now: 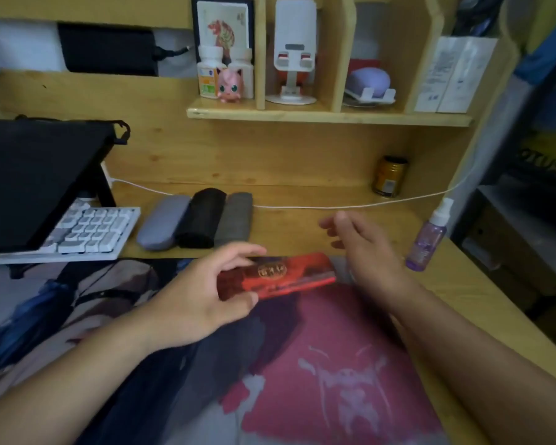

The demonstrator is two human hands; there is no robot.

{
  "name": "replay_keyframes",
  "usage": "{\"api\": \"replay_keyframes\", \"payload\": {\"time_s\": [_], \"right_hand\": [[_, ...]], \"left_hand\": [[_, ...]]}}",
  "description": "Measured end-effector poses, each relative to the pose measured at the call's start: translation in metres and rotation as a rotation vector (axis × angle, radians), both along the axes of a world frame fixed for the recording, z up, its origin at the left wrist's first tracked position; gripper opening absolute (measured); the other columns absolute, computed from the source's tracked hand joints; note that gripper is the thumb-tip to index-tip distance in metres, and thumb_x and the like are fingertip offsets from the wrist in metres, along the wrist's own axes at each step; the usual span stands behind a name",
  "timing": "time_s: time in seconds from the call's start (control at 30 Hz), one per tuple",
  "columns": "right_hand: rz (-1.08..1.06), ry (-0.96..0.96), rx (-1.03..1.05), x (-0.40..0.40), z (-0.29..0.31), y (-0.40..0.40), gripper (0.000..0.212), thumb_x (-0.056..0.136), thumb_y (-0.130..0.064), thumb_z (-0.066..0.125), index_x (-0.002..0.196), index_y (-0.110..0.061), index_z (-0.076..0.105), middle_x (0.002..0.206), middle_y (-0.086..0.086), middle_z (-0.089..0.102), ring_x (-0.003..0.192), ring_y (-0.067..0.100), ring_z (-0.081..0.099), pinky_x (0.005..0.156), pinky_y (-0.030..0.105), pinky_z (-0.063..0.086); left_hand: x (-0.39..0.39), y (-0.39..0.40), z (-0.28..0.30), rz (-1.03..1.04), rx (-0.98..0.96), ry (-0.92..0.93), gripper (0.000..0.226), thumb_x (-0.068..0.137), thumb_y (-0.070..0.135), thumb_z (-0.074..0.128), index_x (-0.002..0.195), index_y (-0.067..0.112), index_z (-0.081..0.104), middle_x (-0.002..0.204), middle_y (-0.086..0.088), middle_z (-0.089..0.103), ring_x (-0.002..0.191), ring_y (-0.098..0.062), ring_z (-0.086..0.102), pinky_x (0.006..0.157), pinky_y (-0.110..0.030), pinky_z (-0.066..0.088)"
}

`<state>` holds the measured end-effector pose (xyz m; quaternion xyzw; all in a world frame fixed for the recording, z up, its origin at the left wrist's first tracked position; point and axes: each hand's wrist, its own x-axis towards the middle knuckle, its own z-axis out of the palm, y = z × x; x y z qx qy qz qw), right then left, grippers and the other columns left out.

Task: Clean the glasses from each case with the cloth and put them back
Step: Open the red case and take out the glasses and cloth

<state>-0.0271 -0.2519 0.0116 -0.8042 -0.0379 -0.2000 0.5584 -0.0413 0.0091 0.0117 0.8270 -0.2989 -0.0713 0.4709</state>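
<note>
Three closed cases (196, 220) are laid side by side on the bench (302, 226). The red case (280, 276) is gripped at its left end by the left hand (203, 300). The right hand (363, 248) is held above the bench, its grip spread and empty.

Home study desk: wooden desk (302, 175) with shelf cubbies (328, 115), keyboard (87, 232), toy figure (229, 85), printed mat (302, 364).

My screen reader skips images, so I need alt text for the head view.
A person's left hand grips a closed red glasses case on a printed desk mat, while the open right hand hovers beside it. Three more cases line the wooden desk, with a purple spray bottle at right.
</note>
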Motion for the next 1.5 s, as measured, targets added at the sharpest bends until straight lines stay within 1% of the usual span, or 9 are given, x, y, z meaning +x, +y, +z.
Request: {"api": "replay_keyframes", "payload": {"time_s": [0.13, 0.2, 0.33, 0.43, 0.67, 0.87, 1.2, 1.4, 1.5], "right_hand": [[0.345, 0.159, -0.330, -0.024, 0.010, -0.001, 0.026, 0.101, -0.031, 0.054, 0.089, -0.017, 0.072, 0.075, -0.004, 0.065, 0.071, 0.001, 0.055, 0.068, 0.019, 0.044], [0.449, 0.226, -0.432, -0.027, 0.014, 0.000, 0.017, 0.095, -0.032, 0.066, 0.099, -0.017, 0.073, 0.086, -0.010, 0.070, 0.075, -0.003, 0.061, 0.072, 0.014, 0.048], [0.515, 0.232, -0.820, -0.025, 0.024, -0.005, 0.053, 0.081, -0.042, 0.081, 0.129, -0.029, 0.061, 0.115, -0.017, 0.060, 0.099, -0.004, 0.055, 0.083, 0.009, 0.041], [0.521, 0.096, -1.031, -0.027, 0.018, -0.002, 0.055, 0.082, -0.053, 0.075, 0.129, -0.031, 0.059, 0.112, -0.014, 0.060, 0.101, 0.002, 0.055, 0.088, 0.025, 0.046], [0.352, -0.206, -1.144, -0.033, 0.008, -0.005, 0.031, 0.103, -0.029, 0.042, 0.130, -0.027, 0.057, 0.107, -0.005, 0.070, 0.088, 0.020, 0.068, 0.073, 0.035, 0.051], [0.435, -0.055, -1.051, -0.039, -0.003, -0.016, 0.068, 0.093, -0.065, 0.053, 0.149, -0.028, 0.045, 0.136, -0.011, 0.055, 0.126, 0.009, 0.049, 0.103, 0.033, 0.044], [0.442, -0.044, -0.887, -0.037, -0.011, -0.012, 0.058, 0.095, -0.056, 0.054, 0.145, -0.027, 0.052, 0.139, -0.015, 0.058, 0.118, 0.002, 0.051, 0.104, 0.032, 0.039], [0.431, -0.134, -0.838, -0.037, -0.008, -0.010, 0.048, 0.099, -0.045, 0.053, 0.140, -0.021, 0.058, 0.132, -0.017, 0.061, 0.108, -0.022, 0.041, 0.095, 0.014, 0.031], [0.403, -0.178, -0.823, -0.039, -0.003, -0.009, 0.043, 0.103, -0.045, 0.043, 0.135, -0.023, 0.062, 0.123, -0.015, 0.067, 0.103, -0.016, 0.052, 0.090, 0.017, 0.041]], "left_hand": [[0.001, -0.011, -0.020, -0.066, 0.290, -0.220, 0.067, 0.082, 0.032, 0.080, 0.136, 0.055, 0.047, 0.125, 0.024, 0.054, 0.121, 0.006, 0.048, 0.097, -0.004, 0.034], [0.005, -0.012, -0.021, -0.013, 0.340, -0.303, 0.070, 0.081, 0.044, 0.077, 0.138, 0.058, 0.040, 0.128, 0.033, 0.043, 0.124, 0.008, 0.039, 0.098, -0.005, 0.030], [0.005, -0.002, -0.027, 0.096, 0.312, -0.262, 0.079, 0.076, 0.058, 0.078, 0.143, 0.056, 0.034, 0.127, 0.032, 0.044, 0.126, 0.001, 0.044, 0.106, -0.025, 0.039], [0.003, 0.000, -0.031, 0.134, 0.288, -0.272, 0.081, 0.075, 0.060, 0.078, 0.142, 0.060, 0.032, 0.128, 0.021, 0.050, 0.124, 0.003, 0.046, 0.107, -0.027, 0.041], [0.002, -0.009, -0.025, 0.076, 0.336, -0.292, 0.079, 0.076, 0.062, 0.074, 0.142, 0.059, 0.030, 0.126, 0.027, 0.051, 0.127, -0.002, 0.041, 0.104, -0.028, 0.041], [0.009, -0.009, -0.027, 0.082, 0.317, -0.307, 0.075, 0.074, 0.066, 0.071, 0.139, 0.053, 0.037, 0.117, 0.026, 0.056, 0.117, -0.003, 0.052, 0.099, -0.032, 0.047], [0.011, -0.009, -0.027, 0.073, 0.239, -0.235, 0.076, 0.072, 0.054, 0.081, 0.136, 0.057, 0.039, 0.112, 0.022, 0.065, 0.114, -0.004, 0.058, 0.100, -0.035, 0.047], [0.006, -0.009, -0.026, 0.088, 0.259, -0.209, 0.083, 0.071, 0.053, 0.084, 0.136, 0.064, 0.034, 0.119, 0.020, 0.059, 0.119, -0.007, 0.053, 0.102, -0.037, 0.047], [0.004, -0.010, -0.022, 0.092, 0.251, -0.181, 0.091, 0.069, 0.053, 0.086, 0.138, 0.069, 0.028, 0.126, 0.017, 0.056, 0.122, -0.010, 0.053, 0.104, -0.042, 0.048]]}}
